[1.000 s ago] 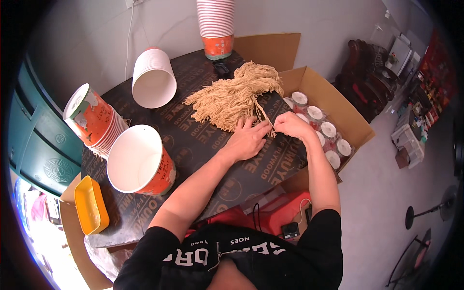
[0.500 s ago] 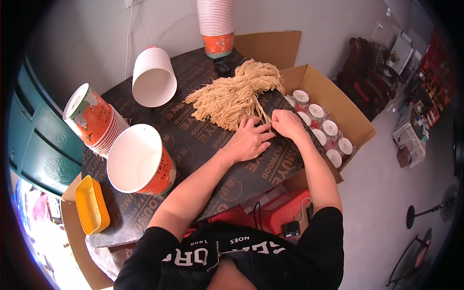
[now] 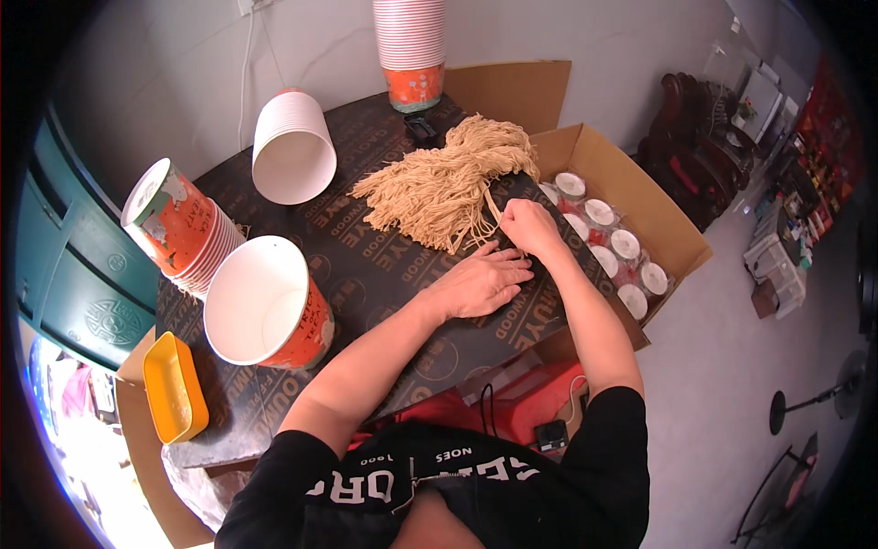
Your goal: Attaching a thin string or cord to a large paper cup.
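Left hand (image 3: 480, 282): we press it flat and open on the dark board (image 3: 366, 265). Right hand (image 3: 529, 227): pinching strands off the tan string bundle (image 3: 444, 188) just ahead. Risk: we judge snagged strands could drag the bundle.

- A dark printed surface (image 3: 366, 265) carries everything.
- A large orange-patterned paper cup (image 3: 267, 316) lies tipped on its side near the front left, white inside showing.
- A nested stack of the same cups (image 3: 178, 224) lies tilted at the left edge.
- A white stack of cups (image 3: 293, 151) lies on its side, mouth toward the camera.
- A tall upright cup stack (image 3: 410, 50) stands at the back by the wall.
- An open cardboard box (image 3: 631, 197) to the right holds white-lidded small containers (image 3: 625, 244) in rows.
- A yellow tray (image 3: 174, 389) sits at lower left.
- A teal cabinet (image 3: 69, 274) stands at far left.
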A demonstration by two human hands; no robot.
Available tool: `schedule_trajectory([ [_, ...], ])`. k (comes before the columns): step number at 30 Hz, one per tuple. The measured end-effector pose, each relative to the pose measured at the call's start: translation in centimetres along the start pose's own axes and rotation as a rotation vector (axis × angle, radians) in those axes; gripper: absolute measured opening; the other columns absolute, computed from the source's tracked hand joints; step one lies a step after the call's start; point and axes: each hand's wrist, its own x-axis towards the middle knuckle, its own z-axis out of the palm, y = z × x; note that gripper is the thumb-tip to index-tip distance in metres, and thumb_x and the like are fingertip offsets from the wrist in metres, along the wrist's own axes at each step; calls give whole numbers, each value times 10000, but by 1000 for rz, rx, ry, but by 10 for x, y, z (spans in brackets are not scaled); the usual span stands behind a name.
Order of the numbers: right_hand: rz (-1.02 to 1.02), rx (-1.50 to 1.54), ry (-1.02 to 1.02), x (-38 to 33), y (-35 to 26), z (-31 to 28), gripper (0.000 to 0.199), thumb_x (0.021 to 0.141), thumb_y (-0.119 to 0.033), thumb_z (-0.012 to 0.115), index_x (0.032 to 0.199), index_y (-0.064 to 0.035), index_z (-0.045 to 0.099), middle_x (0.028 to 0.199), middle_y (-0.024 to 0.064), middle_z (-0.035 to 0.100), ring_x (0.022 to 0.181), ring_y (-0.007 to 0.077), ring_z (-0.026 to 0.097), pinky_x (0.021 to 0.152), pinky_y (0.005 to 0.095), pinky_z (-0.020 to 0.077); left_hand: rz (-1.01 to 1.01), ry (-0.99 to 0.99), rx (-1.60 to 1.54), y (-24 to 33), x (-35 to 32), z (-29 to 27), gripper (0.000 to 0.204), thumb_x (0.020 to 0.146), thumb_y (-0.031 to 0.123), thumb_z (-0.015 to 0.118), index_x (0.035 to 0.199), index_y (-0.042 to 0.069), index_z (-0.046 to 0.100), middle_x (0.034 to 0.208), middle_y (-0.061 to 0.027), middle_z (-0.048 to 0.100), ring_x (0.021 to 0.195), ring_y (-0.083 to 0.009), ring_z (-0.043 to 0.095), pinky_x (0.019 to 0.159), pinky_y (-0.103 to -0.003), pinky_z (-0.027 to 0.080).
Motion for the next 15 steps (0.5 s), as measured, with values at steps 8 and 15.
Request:
schedule_trajectory([
  [8,100,-284,-67,-18,-11,-38,215,820,-82,608,1012,3,651,1052,231,677,1046,395,646,867,480,526,184,62,-194,29,5,2,394,879,179,604,1221,-16,629,1322,-201,596,1273,-381,515,1074,-455,414],
  [15,-223,-16,-68,-16,-4,-27,119,845,-43,574,890,-37,683,944,189,659,926,389,642,811,468,511,289,30,-251,86,-6,-4,238,782,140,688,954,-21,657,927,-165,662,916,-357,627,823,-443,508],
])
